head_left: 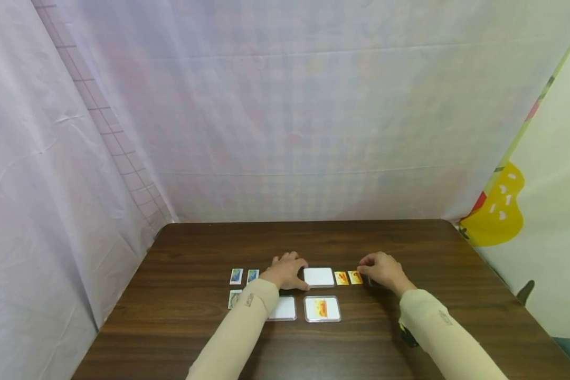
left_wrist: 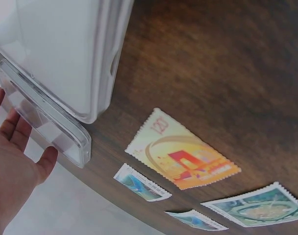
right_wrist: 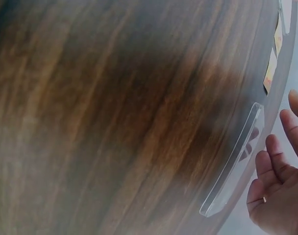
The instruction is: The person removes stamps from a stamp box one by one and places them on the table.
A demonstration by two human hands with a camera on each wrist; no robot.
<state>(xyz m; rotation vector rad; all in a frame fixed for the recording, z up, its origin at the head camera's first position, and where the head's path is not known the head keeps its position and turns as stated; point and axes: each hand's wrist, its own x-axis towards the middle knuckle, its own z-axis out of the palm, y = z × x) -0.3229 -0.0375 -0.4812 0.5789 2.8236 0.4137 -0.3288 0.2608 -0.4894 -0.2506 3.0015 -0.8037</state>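
My left hand (head_left: 287, 272) spreads at the left end of a clear case with a white insert (head_left: 319, 277), thumb and forefinger right at its corners. In the left wrist view, the fingers extend beside that clear case (left_wrist: 56, 117). On the right, my right hand (head_left: 383, 272) has its thumb and forefinger tips close to an orange stamp (head_left: 355, 277). Another orange stamp (head_left: 341, 278) lies between that one and the case. Under the right hand lies a clear plastic lid (right_wrist: 232, 166); the right wrist view shows a gap between thumb and forefinger.
In front are a case holding an orange stamp (head_left: 320, 308) and a white-backed case (head_left: 284, 308), partly behind the left sleeve. Two blue stamps (head_left: 236, 276) and a green stamp (head_left: 235, 299) lie at left. An orange stamp (left_wrist: 183, 154) shows in the left wrist view.
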